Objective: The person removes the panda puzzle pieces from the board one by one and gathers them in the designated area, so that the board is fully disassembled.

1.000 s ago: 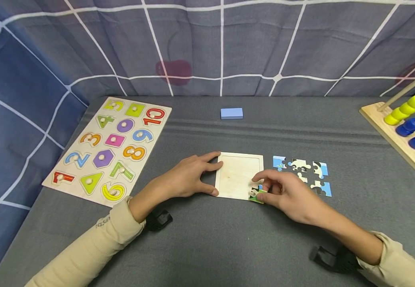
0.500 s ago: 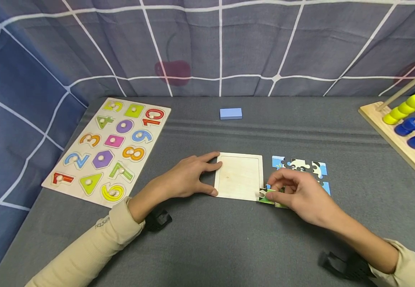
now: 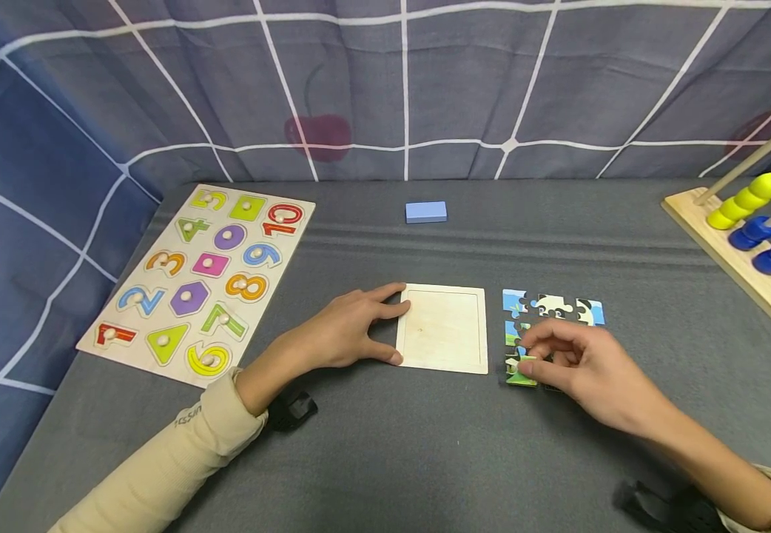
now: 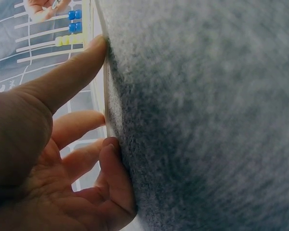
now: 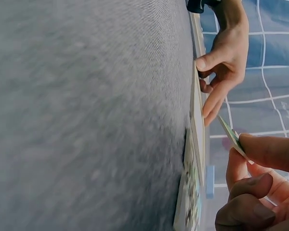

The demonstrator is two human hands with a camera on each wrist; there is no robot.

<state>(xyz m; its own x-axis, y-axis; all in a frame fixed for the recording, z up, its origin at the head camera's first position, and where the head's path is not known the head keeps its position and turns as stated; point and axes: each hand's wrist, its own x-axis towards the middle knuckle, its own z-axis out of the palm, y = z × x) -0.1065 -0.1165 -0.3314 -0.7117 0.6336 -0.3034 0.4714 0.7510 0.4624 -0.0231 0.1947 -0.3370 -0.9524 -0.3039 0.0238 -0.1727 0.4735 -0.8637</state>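
Note:
My left hand (image 3: 342,329) rests along the left edge of a square wooden puzzle tray (image 3: 444,326), thumb at its near corner, fingers farther up. The tray's inside is bare wood. Between thumb and fingertips, my right hand (image 3: 581,370) pinches a jigsaw piece (image 5: 233,137); in the right wrist view this piece is raised and tilted. Right of the tray lie several panda jigsaw pieces (image 3: 553,305) in loose rows, partly hidden beneath the right hand. In the left wrist view the left hand's thumb (image 4: 70,77) touches the tray's edge.
A number-and-shape peg board (image 3: 202,281) lies on the left of the grey cloth. At the back sits a blue block (image 3: 426,212). A wooden bead frame (image 3: 735,248) with yellow and blue beads stands at the right. A checked curtain (image 3: 359,89) hangs behind.
My right hand has moved right with the pinched jigsaw piece, from the tray's near right corner to over the loose pieces. The left hand stays at the tray's edge.

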